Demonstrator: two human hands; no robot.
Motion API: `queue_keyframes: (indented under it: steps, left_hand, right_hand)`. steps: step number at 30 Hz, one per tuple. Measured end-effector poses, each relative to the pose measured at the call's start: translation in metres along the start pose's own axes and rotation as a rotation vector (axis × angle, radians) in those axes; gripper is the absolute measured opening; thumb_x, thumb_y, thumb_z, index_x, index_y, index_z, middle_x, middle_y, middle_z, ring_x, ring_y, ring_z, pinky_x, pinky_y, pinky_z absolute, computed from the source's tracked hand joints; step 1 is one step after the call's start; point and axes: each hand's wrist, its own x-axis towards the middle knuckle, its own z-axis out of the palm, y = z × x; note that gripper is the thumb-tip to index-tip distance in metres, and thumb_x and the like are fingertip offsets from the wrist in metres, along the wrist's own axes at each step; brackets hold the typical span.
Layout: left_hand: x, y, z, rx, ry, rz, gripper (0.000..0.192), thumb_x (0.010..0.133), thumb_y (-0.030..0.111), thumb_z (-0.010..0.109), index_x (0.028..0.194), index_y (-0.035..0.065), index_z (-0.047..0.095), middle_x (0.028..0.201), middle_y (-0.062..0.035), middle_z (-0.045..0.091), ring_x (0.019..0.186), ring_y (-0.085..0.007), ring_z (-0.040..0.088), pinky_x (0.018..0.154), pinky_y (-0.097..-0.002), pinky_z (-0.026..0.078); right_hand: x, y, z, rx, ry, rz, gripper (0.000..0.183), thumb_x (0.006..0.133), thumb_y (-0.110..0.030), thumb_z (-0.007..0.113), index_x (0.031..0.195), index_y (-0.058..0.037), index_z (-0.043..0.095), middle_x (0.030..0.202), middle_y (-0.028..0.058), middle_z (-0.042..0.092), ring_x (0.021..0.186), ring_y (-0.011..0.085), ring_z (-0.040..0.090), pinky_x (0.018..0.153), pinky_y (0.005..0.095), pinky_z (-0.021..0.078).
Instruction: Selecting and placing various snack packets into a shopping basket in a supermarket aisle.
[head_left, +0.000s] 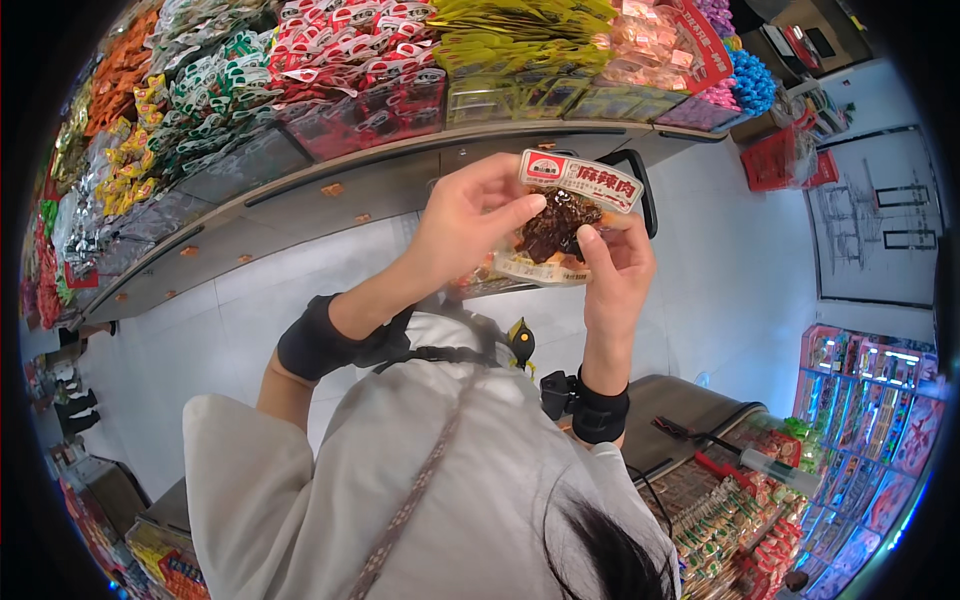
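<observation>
My left hand (469, 221) and my right hand (619, 259) hold one clear plastic snack packet (559, 225) between them, with dark brown, glossy food inside and a white-and-red printed header. The left thumb presses on the upper left of the food, the right thumb on its lower right. Behind the packet and the hands, the black handle (649, 196) of what looks like a shopping basket shows in part. Below the packet, some colourful packets lie partly hidden by my hands.
A long counter (337, 176) with bins of wrapped snacks (360, 45) curves ahead. A red basket (780, 161) stands at the far right. Behind me on the right are a counter (667, 420) with more packets (742, 525) and lit shelves (870, 427). Another person's legs (77, 412) show at the far left.
</observation>
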Motion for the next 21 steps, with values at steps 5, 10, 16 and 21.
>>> queue_keyframes:
  steps: [5, 10, 16, 21]
  left_hand:
    - [-0.012, 0.001, -0.008, 0.031, 0.068, 0.011, 0.021, 0.08, 0.004, 0.054, 0.1, -0.0002, 0.05, 0.082, -0.002, 0.054, 0.07, -0.0051, 0.051, 0.054, -0.0181, 0.043]
    - [-0.021, 0.003, -0.039, 0.088, 0.201, -0.112, 0.019, 0.081, 0.005, 0.053, 0.099, 0.0014, 0.05, 0.082, -0.0014, 0.055, 0.072, -0.0055, 0.053, 0.055, -0.0186, 0.045]
    - [-0.024, 0.008, -0.074, -0.014, 0.283, -0.074, 0.019, 0.082, 0.009, 0.052, 0.1, 0.0043, 0.049, 0.086, -0.0006, 0.057, 0.076, -0.0068, 0.054, 0.057, -0.0197, 0.046]
    - [-0.035, 0.004, -0.127, -0.053, 0.356, -0.102, 0.016, 0.082, 0.008, 0.052, 0.098, 0.0039, 0.051, 0.089, -0.0017, 0.058, 0.078, -0.0069, 0.054, 0.059, -0.0198, 0.045]
  right_hand:
    - [0.001, 0.01, 0.006, -0.01, -0.052, 0.092, 0.015, 0.077, 0.003, 0.054, 0.091, -0.0001, 0.049, 0.093, 0.0059, 0.055, 0.083, 0.0085, 0.051, 0.073, 0.0212, 0.0403]
    - [0.014, 0.031, 0.033, 0.064, -0.145, 0.135, 0.014, 0.077, 0.003, 0.054, 0.089, -0.0005, 0.048, 0.091, 0.0054, 0.055, 0.079, 0.0079, 0.051, 0.067, 0.0204, 0.0448]
    - [0.033, 0.044, 0.066, -0.053, -0.176, 0.258, 0.011, 0.077, -0.004, 0.058, 0.082, -0.0031, 0.049, 0.082, 0.0011, 0.054, 0.07, 0.0045, 0.051, 0.059, 0.0181, 0.0477]
    - [0.042, 0.079, 0.111, 0.023, -0.204, 0.333, 0.011, 0.075, 0.001, 0.058, 0.083, -0.0021, 0.049, 0.086, 0.0041, 0.056, 0.076, 0.0075, 0.052, 0.062, 0.0198, 0.0453]
